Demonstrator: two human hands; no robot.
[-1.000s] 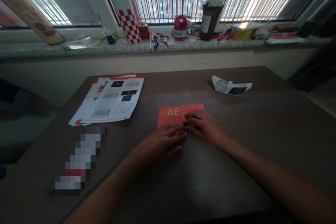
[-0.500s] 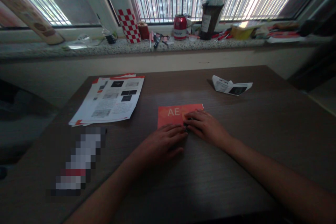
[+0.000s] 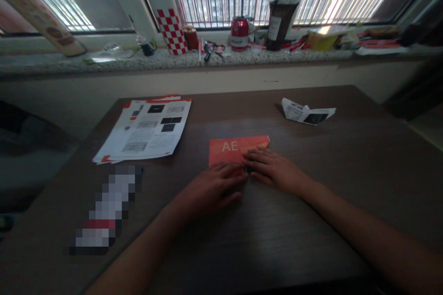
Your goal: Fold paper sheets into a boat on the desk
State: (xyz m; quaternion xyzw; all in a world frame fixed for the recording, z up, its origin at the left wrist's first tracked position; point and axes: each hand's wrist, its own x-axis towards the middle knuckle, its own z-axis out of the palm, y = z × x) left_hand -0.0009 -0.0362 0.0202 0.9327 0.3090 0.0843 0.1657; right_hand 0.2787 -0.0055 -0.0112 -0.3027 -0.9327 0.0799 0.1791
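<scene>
An orange-red folded sheet of paper (image 3: 221,150) with the letters "AE" lies flat at the middle of the table. My left hand (image 3: 218,186) rests on its near edge, fingers stretched out and thumb apart. On its right part lies my right hand (image 3: 273,168), palm down with straight fingers. The fingertips of both hands almost meet over the near edge, where a small dark patch of the sheet shows between them. Both hands are open and press on the paper without gripping it. Much of the sheet's near side is hidden under them.
A stack of printed sheets (image 3: 148,133) lies at the back left. In front of it is a pixelated oblong object (image 3: 107,212). A folded white paper (image 3: 308,113) stands at the back right. The windowsill (image 3: 138,62) holds a red can (image 3: 239,34), a dark-filled cup (image 3: 282,23) and a checkered bottle (image 3: 171,27).
My right hand has slid slightly toward me, so more of the sheet's orange right corner shows. The left hand stays nearly in place. The whole view has shifted a little.
</scene>
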